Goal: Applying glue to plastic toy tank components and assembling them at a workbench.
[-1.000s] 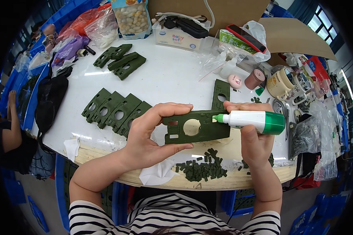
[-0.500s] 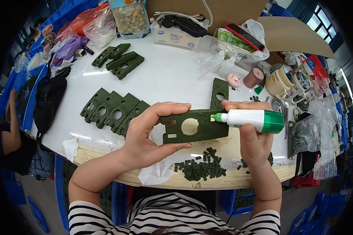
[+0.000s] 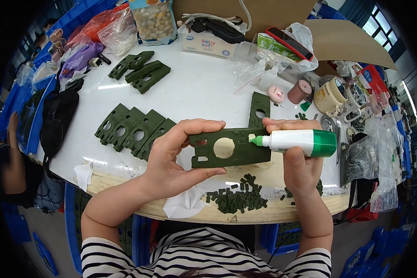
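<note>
My left hand [image 3: 173, 150] grips the left end of a dark green plastic model tank hull plate [image 3: 245, 155], thumb below and fingers along its top edge. The plate has a large round hole and small rectangular openings near its left end. Closed round a white glue bottle [image 3: 292, 140] with green ends, my right hand [image 3: 305, 171] holds it sideways. The bottle's narrow green nozzle points left, its tip at the plate's upper right area; whether it touches cannot be made out. Below the plate lies a pile of small dark green pieces [image 3: 241, 201].
Overlapping green plates [image 3: 139, 133] lie at the left, more [image 3: 148, 76] farther back. Another plate [image 3: 259, 110] sits behind my right hand. A mug [image 3: 330, 98], a thread spool [image 3: 300, 91] and scissors [image 3: 328, 124] crowd the right. White paper [image 3: 184, 204] rests at the front edge.
The plate has tilted very slightly, and the bottle has shifted a touch to the right. At the far left, another person's arm has moved and is blurred.
</note>
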Action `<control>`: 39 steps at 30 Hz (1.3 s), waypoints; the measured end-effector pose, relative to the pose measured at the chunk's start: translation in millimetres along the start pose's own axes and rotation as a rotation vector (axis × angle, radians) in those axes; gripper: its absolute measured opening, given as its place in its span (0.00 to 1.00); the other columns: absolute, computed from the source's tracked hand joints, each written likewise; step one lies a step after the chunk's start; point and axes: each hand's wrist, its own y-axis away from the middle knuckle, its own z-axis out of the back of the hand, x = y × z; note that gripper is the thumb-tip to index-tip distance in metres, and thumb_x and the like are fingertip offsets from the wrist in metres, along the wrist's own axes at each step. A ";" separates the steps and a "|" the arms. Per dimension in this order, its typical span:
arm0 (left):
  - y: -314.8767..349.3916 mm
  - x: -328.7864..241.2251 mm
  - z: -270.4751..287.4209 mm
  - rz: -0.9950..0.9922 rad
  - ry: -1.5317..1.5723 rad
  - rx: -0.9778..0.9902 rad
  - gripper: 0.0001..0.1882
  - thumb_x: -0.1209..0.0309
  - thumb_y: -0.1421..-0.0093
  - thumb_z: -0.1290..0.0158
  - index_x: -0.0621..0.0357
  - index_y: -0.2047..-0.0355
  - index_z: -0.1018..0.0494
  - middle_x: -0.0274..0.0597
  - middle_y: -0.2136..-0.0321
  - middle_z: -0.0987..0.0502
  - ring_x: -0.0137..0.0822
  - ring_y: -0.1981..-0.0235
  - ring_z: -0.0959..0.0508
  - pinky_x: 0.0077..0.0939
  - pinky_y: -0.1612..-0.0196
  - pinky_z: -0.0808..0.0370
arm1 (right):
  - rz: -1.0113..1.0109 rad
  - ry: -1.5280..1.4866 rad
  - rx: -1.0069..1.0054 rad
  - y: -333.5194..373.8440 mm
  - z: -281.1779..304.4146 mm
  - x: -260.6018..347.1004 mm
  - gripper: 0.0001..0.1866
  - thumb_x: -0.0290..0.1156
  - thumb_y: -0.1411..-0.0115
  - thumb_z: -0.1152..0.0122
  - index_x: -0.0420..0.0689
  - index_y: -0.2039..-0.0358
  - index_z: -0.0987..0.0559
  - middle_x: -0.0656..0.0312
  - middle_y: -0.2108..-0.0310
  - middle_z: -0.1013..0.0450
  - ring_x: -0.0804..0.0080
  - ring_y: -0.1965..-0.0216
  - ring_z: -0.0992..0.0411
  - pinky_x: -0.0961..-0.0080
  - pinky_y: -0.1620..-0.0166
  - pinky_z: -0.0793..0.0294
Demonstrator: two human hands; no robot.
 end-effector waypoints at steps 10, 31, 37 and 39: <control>0.0 -0.3 -0.2 0.002 0.001 -0.003 0.37 0.80 0.55 0.32 0.64 0.46 0.37 0.51 0.46 0.32 0.34 0.48 0.29 0.24 0.53 0.27 | 0.006 0.052 0.036 -1.5 0.6 3.4 0.18 0.33 0.41 0.38 0.33 0.56 0.27 0.52 0.57 0.29 0.53 0.50 0.28 0.59 0.45 0.30; -2.2 -1.3 0.5 0.051 0.009 -0.012 0.38 0.80 0.56 0.32 0.64 0.45 0.38 0.51 0.46 0.32 0.32 0.51 0.27 0.23 0.52 0.27 | -0.013 -0.108 -0.125 0.7 2.5 -4.6 0.23 0.44 0.36 0.45 0.34 0.55 0.32 0.49 0.59 0.26 0.58 0.53 0.26 0.57 0.44 0.31; -3.0 5.7 -3.6 0.147 0.416 -0.120 0.42 0.78 0.56 0.32 0.62 0.42 0.43 0.49 0.46 0.32 0.34 0.49 0.27 0.29 0.45 0.27 | -0.047 -0.093 -0.057 1.6 -3.4 -1.0 0.25 0.48 0.38 0.43 0.36 0.56 0.32 0.49 0.60 0.25 0.58 0.55 0.25 0.56 0.44 0.32; -5.1 3.5 -0.5 0.235 0.513 -0.159 0.42 0.75 0.55 0.32 0.63 0.42 0.43 0.49 0.46 0.33 0.35 0.48 0.27 0.31 0.44 0.27 | -0.086 -0.127 -0.075 2.6 -4.1 -0.7 0.26 0.48 0.39 0.42 0.36 0.57 0.32 0.49 0.61 0.25 0.58 0.56 0.24 0.57 0.45 0.30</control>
